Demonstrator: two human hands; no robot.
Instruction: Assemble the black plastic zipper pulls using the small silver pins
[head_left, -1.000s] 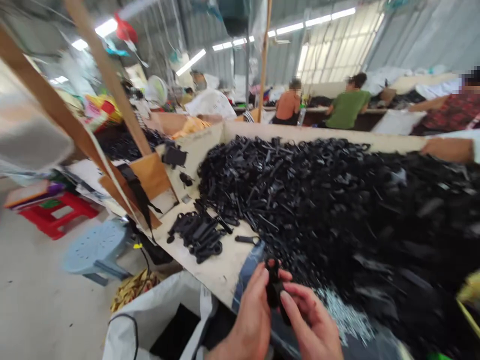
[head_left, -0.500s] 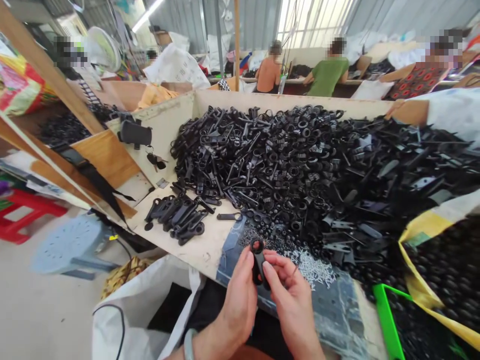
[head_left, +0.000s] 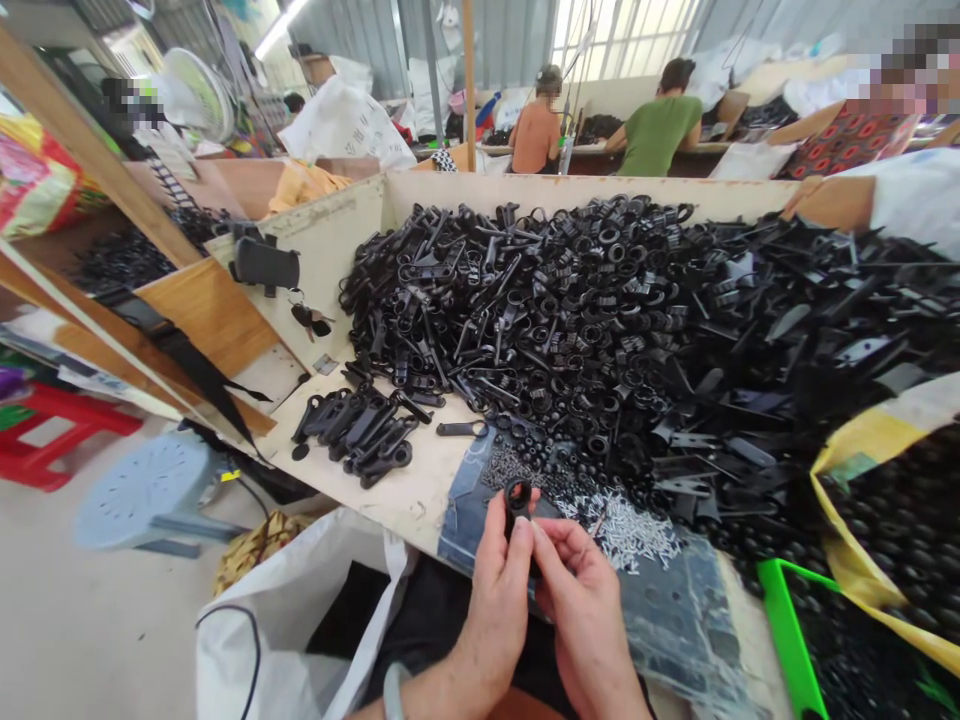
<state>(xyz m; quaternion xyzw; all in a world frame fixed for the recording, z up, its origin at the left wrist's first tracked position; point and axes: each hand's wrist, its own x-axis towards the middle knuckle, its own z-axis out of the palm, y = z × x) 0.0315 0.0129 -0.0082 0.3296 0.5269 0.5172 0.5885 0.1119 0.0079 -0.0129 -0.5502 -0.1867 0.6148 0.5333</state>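
A black plastic part with a ring at its top end is held upright in front of me, over the table's near edge. My left hand is closed around it, thumb across its front. My right hand pinches at the lower part with thumb and forefinger; whether a small piece sits between those fingertips is hidden. Just beyond my hands, small dark pieces and a heap of silver screws lie on a blue cloth. Similar ringed black parts lie grouped to the left.
A large pile of black plastic parts fills the walled table. At right are a green tray and a yellow-edged sack. A white sack hangs below left, near a blue stool. Several people work at the back.
My left thumb has come across the front of the black part, and the part has turned slightly. My right thumb and forefinger have moved in closer to the left thumb.
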